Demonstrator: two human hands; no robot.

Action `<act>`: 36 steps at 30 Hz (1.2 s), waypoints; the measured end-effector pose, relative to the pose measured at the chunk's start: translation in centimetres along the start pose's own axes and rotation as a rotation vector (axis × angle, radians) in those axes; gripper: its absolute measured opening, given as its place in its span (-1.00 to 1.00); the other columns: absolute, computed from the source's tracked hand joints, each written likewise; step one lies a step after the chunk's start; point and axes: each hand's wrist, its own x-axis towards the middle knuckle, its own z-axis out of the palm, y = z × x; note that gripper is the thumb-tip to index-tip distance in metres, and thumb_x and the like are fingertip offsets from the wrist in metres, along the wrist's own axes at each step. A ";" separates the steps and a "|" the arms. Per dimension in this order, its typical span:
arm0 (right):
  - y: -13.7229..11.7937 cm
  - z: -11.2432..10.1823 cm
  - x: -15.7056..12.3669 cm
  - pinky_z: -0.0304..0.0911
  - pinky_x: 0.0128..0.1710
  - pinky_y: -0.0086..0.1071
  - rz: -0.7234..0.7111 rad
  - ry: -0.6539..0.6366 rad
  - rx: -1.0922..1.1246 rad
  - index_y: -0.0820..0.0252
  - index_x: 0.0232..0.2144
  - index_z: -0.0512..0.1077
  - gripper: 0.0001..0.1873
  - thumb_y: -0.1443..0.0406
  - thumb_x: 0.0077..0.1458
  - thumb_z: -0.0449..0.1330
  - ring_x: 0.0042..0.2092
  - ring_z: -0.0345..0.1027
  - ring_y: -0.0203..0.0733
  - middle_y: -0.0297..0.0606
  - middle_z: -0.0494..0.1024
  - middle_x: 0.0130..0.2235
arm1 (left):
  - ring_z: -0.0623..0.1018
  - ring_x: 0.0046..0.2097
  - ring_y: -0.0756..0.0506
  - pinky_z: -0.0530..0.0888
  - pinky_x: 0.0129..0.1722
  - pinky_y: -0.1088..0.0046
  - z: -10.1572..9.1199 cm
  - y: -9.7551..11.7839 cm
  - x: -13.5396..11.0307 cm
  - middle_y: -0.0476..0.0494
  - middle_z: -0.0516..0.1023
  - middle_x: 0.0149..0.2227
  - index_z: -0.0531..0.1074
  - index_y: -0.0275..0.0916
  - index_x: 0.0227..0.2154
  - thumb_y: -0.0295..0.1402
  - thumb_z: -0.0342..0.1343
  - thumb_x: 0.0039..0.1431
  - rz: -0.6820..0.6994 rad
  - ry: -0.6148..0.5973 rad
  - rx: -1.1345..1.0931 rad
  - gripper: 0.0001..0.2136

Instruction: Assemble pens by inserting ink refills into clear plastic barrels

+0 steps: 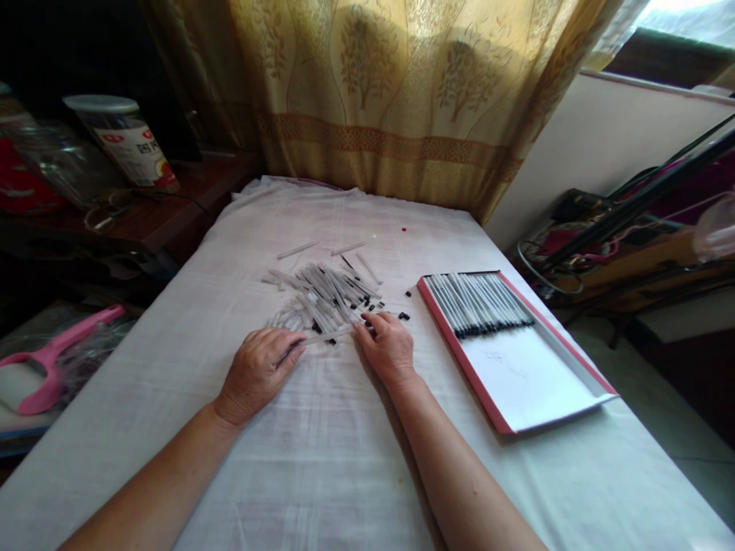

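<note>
My left hand is closed around one end of a clear pen barrel, which lies level across the gap between my hands. At its other end, the thumb and fingers of my right hand are pinched together; whether they also hold a small part is too small to tell. Just beyond my hands is a loose pile of clear pen barrels. Small black pen plugs are scattered along the pile's right side, close to my right fingertips.
To the right, a shallow pink-edged box holds a row of pens with black ends. A white cloth covers the surface. A pink-handled roller is at left, beside a shelf with a lidded jar. A curtain hangs behind.
</note>
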 end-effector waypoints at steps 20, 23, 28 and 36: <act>3.5 -3.2 -0.5 0.20 -0.63 -0.53 0.442 0.516 1.161 0.21 -0.37 0.45 -0.67 0.05 -0.02 0.28 -0.50 0.46 -0.29 -0.25 0.62 -0.41 | 0.59 -0.24 -0.11 0.47 -0.16 0.36 -0.2 0.0 0.2 -0.13 0.62 -0.29 0.50 -0.24 -0.19 -0.29 -0.01 0.35 -0.017 0.011 0.037 -0.80; 2.6 -3.2 -0.6 0.21 -0.64 -0.55 0.440 0.483 1.264 0.20 -0.37 0.44 -0.68 0.08 -0.03 0.31 -0.52 0.44 -0.33 -0.27 0.62 -0.41 | 0.59 -0.24 -0.11 0.47 -0.17 0.36 -0.2 0.0 0.2 -0.12 0.62 -0.30 0.49 -0.23 -0.19 -0.30 0.01 0.34 -0.008 0.018 0.030 -0.81; 1.2 -2.8 -0.9 0.21 -0.64 -0.55 0.406 0.449 1.271 0.21 -0.36 0.44 -0.72 0.11 0.01 0.30 -0.52 0.44 -0.34 -0.26 0.63 -0.41 | 0.59 -0.25 -0.11 0.47 -0.17 0.36 -0.2 0.0 0.2 -0.12 0.62 -0.30 0.48 -0.24 -0.20 -0.30 0.03 0.33 0.013 0.030 0.016 -0.83; 1.4 -3.1 -0.8 0.22 -0.62 -0.53 0.424 0.504 1.271 0.21 -0.35 0.45 -0.72 0.11 0.00 0.29 -0.53 0.43 -0.34 -0.26 0.63 -0.40 | 0.59 -0.25 -0.10 0.47 -0.18 0.37 -0.3 0.1 0.2 -0.11 0.62 -0.31 0.48 -0.23 -0.20 -0.30 0.02 0.34 0.028 0.034 0.014 -0.83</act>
